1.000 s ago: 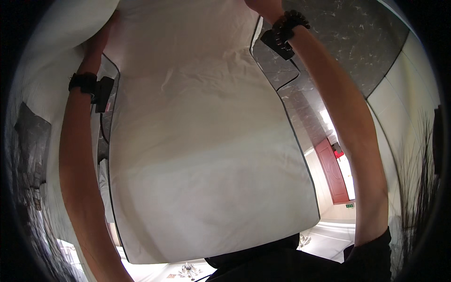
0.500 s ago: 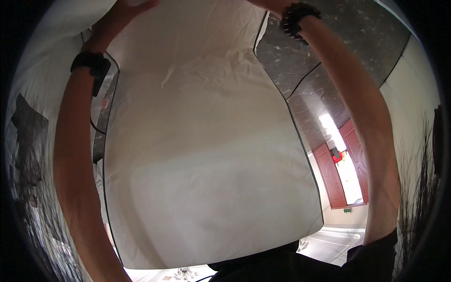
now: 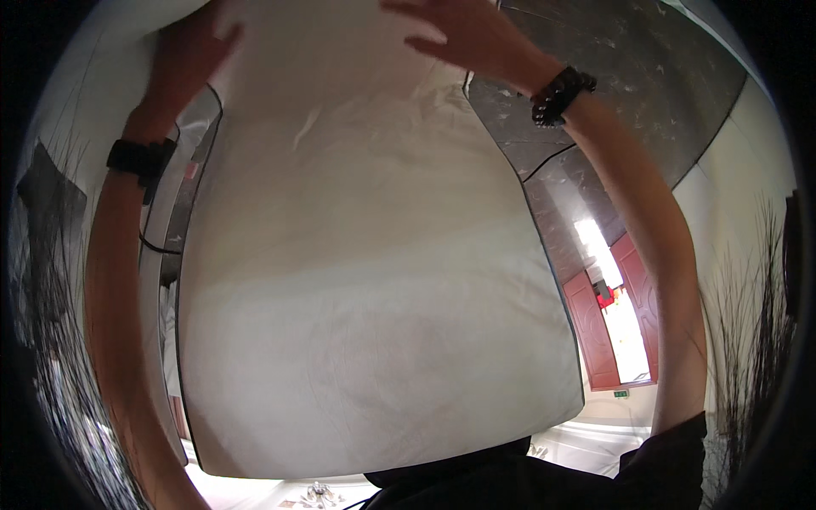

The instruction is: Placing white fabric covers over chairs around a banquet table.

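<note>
off-white, dark-edged fabric panel fills mid-view, broad end low in view, narrowing upward. left hand by its upper left edge, blurred: thumb well apart from fingers, no grip seen. right hand over its upper right: fingers loosely spread, empty. cannot tell whether either touches the panel. dark marbled floor at right.

Cloth panel, one. Colour was off-white, with thin dark trim along both sides. The outline was broad at the near end, with rounded corners, narrowing to a waist farther up. It lay spread out, centred in view, lightly creased toward the waist; its far end ran out of frame.
</note>
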Tool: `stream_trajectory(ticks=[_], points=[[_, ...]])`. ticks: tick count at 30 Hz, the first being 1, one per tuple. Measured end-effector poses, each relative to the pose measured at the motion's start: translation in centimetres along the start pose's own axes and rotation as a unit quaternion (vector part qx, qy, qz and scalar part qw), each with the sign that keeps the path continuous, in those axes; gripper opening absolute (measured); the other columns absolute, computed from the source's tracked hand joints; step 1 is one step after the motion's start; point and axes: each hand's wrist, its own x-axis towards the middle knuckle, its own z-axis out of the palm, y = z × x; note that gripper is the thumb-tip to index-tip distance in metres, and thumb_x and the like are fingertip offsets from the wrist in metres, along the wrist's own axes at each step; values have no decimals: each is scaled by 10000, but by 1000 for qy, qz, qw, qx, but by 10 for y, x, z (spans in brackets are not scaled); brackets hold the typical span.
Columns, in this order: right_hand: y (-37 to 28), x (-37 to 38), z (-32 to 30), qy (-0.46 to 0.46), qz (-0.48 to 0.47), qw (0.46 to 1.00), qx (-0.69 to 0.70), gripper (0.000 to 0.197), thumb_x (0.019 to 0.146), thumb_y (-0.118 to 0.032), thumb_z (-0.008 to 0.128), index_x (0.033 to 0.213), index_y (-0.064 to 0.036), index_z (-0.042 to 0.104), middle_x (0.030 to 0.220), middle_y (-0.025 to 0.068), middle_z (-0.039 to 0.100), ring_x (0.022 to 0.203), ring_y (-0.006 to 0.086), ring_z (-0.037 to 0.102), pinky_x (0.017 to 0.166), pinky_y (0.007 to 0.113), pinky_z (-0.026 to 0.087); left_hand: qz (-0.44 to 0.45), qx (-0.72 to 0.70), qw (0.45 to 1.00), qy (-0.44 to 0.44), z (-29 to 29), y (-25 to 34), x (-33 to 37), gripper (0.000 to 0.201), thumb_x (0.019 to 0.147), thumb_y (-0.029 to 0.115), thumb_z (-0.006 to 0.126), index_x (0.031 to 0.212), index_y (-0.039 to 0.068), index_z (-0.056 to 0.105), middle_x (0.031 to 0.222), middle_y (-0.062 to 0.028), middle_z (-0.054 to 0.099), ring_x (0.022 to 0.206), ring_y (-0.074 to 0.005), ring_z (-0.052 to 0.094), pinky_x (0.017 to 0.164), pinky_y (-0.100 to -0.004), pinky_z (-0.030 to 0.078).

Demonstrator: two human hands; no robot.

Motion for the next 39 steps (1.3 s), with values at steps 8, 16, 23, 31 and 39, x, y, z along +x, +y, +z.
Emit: stream_trajectory(ticks=[8,16,23,31,39], points=[[5,-21,-16,-106,196,938,264,228,929,-225,602,1111,-88,611,812,40,679,679,193,648,632,350,532,124,-589,770,-210,-23,24,-23,149,849,178,694,953,71,688,841,-46,676,852,-224,655,774,-346,516],[17,-56,44,-216,104,927,290,207,918,-177,617,1090,-77,674,1062,83,672,945,222,658,833,343,531,326,-617,685,-209,23,57,-44,291,822,107,682,1093,11,640,1034,-89,657,920,-188,626,789,-329,506],[-23,-89,37,-110,193,972,70,477,919,-393,642,1202,-9,613,1088,144,672,964,249,666,835,353,537,158,-406,854,-286,-3,45,-67,481,884,364,671,1086,-67,605,986,-216,656,699,-294,672,674,-399,539],[-45,-101,53,-273,505,542,614,518,980,-514,522,1165,-40,616,929,28,660,752,129,638,696,285,549,162,-426,785,-420,32,68,-52,535,965,470,500,1069,-41,619,871,-184,675,646,-286,652,605,-399,521],[-28,-73,58,-321,492,622,517,515,996,-486,471,1080,-7,639,855,48,686,676,170,675,601,316,581,294,-282,904,-131,9,80,-73,388,901,343,508,998,23,705,980,-191,706,941,-372,659,827,-500,517]])
